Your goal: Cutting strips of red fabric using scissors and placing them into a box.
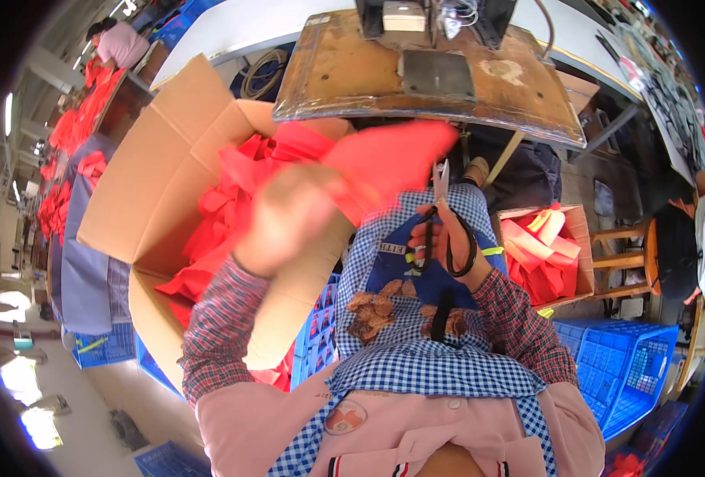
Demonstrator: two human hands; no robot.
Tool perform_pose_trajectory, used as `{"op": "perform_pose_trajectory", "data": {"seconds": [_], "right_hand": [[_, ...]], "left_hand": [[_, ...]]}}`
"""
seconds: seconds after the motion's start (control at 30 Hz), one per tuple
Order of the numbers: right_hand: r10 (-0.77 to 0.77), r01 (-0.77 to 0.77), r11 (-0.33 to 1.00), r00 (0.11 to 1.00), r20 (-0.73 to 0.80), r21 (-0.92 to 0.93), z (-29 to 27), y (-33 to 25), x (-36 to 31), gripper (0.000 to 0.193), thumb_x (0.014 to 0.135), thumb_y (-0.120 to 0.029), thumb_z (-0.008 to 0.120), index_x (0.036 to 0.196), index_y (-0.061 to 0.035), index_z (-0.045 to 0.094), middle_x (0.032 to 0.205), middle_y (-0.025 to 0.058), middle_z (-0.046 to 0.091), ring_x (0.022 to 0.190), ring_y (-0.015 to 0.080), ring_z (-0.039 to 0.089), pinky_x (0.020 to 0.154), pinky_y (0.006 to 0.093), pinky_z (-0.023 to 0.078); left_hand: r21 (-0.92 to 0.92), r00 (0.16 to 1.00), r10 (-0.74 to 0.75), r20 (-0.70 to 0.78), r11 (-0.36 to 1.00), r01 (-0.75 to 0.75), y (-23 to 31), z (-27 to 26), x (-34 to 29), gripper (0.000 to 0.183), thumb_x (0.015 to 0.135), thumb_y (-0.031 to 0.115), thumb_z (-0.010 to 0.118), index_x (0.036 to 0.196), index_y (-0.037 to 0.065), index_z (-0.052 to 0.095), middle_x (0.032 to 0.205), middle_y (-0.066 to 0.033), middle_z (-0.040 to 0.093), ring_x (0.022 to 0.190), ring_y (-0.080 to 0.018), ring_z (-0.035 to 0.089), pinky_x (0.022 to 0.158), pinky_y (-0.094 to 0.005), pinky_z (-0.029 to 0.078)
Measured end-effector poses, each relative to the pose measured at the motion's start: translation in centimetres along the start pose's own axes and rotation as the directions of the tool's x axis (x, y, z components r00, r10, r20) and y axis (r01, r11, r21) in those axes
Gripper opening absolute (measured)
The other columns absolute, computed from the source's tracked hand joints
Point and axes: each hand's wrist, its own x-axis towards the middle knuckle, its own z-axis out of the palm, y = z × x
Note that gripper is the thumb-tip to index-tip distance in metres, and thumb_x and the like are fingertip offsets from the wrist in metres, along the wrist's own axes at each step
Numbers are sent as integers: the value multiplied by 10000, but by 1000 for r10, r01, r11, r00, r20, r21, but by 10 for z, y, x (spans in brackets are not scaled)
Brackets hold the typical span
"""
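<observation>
My left hand [285,215], smeared by motion, is closed on one end of a red cloth piece [396,159]. The cloth stretches out to the right, its far end beside the blades of a pair of scissors [441,179]. Those scissors have black loop handles, and my right hand [446,242] grips them over my lap with the blades pointing away from me. Whether the blades touch the cloth I cannot tell. Under my left hand, a large open cardboard box [158,171] holds a heap of red cloth pieces [237,191].
A worn wooden table [352,75] stands ahead. To the right sits a smaller box [579,238] of red pieces, with a blue crate [619,370] nearer me and a wooden stool [650,258] beyond. Another person [120,44] is at the far left.
</observation>
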Motion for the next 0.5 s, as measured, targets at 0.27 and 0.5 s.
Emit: {"op": "perform_pose_trajectory", "data": {"seconds": [0.27,0.5], "right_hand": [[-414,387,886,908,-62,-254,-59,-12,1,319,1003,-172,472,1313,-105,491,956,53,612,747,107,592,636,231,472],[-348,249,912,892,-290,-327,-181,19,-15,197,974,-223,542,1093,-68,568,741,24,568,623,80,542,509,219,421]], "left_hand": [[-160,987,139,79,979,-125,40,55,14,329,683,65,720,997,92,625,1089,-14,692,816,-226,594,714,-352,502],[-144,899,225,375,973,-183,32,77,-19,288,762,82,609,1050,97,606,999,-27,656,808,-202,613,653,-342,506]]}}
